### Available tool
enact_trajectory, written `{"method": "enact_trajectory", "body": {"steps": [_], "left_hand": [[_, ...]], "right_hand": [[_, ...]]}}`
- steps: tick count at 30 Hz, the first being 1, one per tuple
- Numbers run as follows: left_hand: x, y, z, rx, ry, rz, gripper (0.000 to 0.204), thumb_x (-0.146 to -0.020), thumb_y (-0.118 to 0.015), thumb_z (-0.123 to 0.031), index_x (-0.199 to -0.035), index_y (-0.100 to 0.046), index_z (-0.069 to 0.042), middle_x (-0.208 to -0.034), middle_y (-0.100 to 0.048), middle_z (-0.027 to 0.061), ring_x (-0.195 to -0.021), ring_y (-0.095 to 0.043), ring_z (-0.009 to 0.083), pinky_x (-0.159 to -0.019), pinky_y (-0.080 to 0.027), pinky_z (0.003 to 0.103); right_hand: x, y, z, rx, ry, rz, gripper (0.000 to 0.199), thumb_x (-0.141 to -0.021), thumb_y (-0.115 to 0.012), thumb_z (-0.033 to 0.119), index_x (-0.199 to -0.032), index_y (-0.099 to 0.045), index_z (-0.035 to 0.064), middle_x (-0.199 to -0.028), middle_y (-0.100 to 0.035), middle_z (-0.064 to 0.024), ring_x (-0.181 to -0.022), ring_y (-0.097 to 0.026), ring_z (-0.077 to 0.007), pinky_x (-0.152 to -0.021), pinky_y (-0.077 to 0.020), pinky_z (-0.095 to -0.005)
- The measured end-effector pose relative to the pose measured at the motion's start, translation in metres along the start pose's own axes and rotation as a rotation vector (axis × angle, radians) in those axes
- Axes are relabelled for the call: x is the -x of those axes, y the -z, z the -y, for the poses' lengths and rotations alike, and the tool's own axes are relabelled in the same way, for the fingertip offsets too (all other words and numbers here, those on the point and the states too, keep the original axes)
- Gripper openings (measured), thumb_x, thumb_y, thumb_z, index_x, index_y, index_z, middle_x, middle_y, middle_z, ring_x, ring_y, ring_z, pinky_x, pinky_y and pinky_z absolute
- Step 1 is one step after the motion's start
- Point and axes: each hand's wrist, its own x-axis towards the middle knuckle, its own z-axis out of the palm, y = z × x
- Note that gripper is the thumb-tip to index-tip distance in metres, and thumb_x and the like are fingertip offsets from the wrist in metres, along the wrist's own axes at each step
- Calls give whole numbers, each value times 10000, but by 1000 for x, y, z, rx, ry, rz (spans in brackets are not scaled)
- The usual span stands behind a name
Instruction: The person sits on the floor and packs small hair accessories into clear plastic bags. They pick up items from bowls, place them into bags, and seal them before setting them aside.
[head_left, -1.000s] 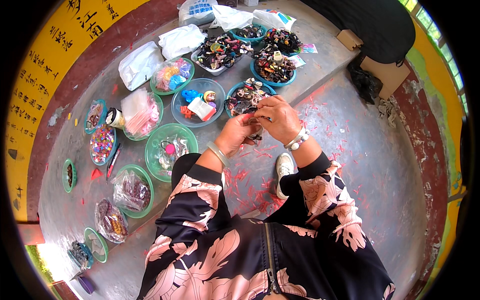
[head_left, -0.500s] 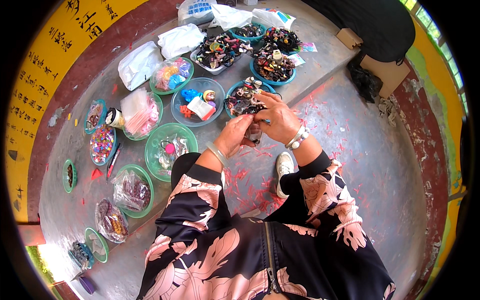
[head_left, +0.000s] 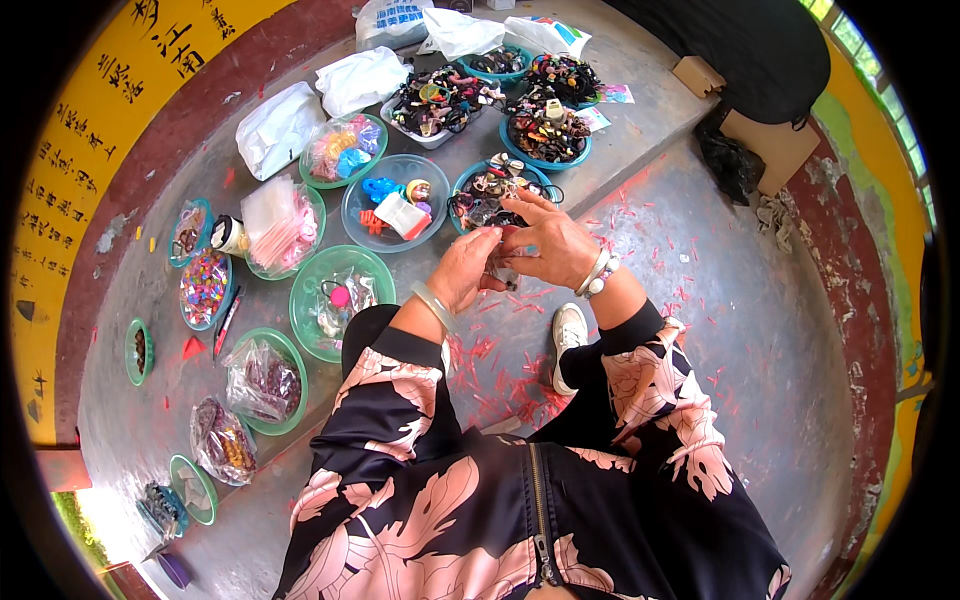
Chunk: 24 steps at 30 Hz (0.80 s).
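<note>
My left hand is closed on a small clear plastic bag with something dark at its bottom. Over the bag's upper part, my right hand pinches with thumb and lower fingers, while its upper fingers reach out to the left. What lies between the fingertips is partly hidden. Just beyond both hands stands a blue basin of hair ties and small ornaments. To the left of my left wrist is a green basin holding clear-wrapped pieces and a pink round one.
Farther off are a blue basin and a white tray heaped with dark hair ties. White plastic bags lie behind. A bowl of colourful beads sits left, near a pen. Red scraps litter the floor.
My right hand's fingers have shifted slightly down and spread more over the bag. My left hand stays nearly still around it.
</note>
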Motion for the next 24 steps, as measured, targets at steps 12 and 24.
{"method": "enact_trajectory", "body": {"steps": [12, 24], "left_hand": [[-2, 4, 1, 78, 35, -56, 391, -912, -389, -314, -1193, -461, -52, -988, -587, 92, -826, -601, 197, -520, -473, 252], [-3, 11, -3, 321, -167, 27, 386, -940, -342, -279, -1197, -439, -8, -1138, -528, 132, -846, -597, 213, -570, -506, 210]], "right_hand": [[-4, 0, 2, -171, -194, -11, 276, -655, -702, 221, -900, -654, 104, -1062, -580, -145, -1048, -525, -306, -862, -438, -373], [-4, 1, 4, -657, -446, -38, 251, -706, -674, 114, -906, -633, -32, -846, -631, -92, -767, -596, -145, -680, -484, -277]]}}
